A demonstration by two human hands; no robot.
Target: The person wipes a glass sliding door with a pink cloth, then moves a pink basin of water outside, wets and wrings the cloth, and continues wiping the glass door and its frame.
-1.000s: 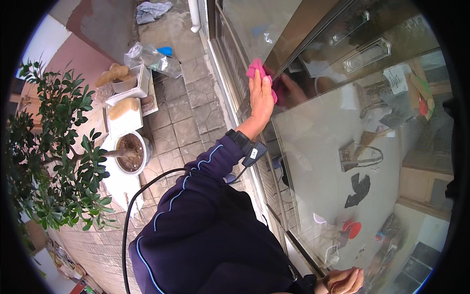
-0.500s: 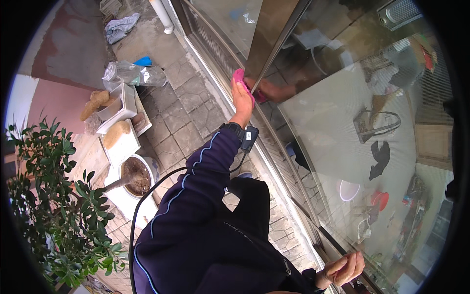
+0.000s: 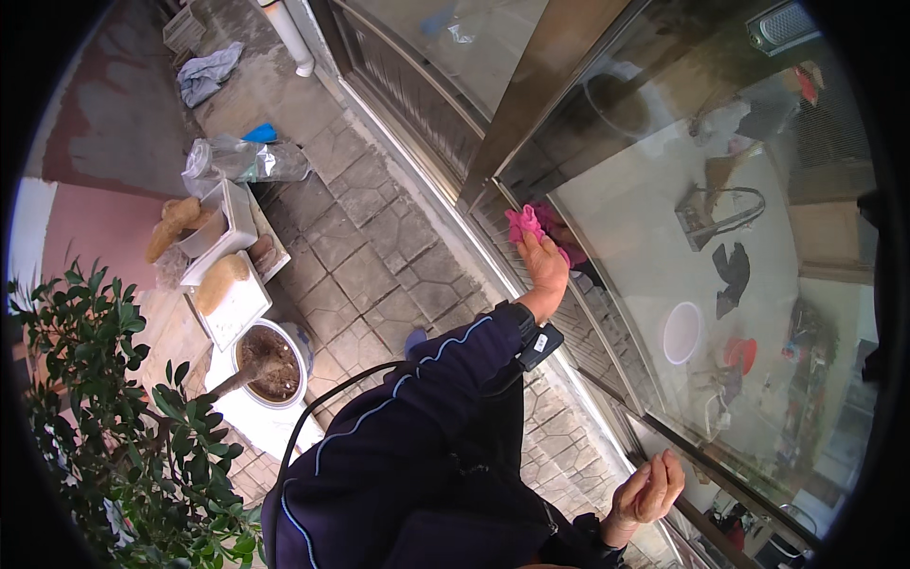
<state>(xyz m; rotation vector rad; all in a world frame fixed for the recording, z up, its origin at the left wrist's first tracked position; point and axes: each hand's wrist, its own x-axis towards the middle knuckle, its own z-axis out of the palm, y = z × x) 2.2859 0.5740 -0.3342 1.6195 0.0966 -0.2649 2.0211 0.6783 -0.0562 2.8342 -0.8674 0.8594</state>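
My left hand [image 3: 544,267] presses a bunched pink cloth [image 3: 524,225] against the lower part of a glass pane [image 3: 626,228], just above the bottom frame. Its fingers wrap over the cloth, and the pane mirrors both. At the lower right my right hand [image 3: 649,491] hovers beside the window frame [image 3: 692,461]. Its fingers are curled together, with nothing seen in them. A dark watch-like band [image 3: 519,324] and a small black box [image 3: 541,347] with a cable are on my left wrist.
A potted tree [image 3: 271,363] stands at left near white boxes [image 3: 233,228] with brown sponge-like lumps. Beyond them lie a large clear plastic bottle [image 3: 256,159] and a grey cloth [image 3: 209,74]. A white pipe [image 3: 287,38] runs down the wall; stone paving [image 3: 351,256] covers the ground.
My left hand has slid the pink cloth along the pane, toward me and to the right. My right hand has moved slightly up and left. The view has shifted a little.
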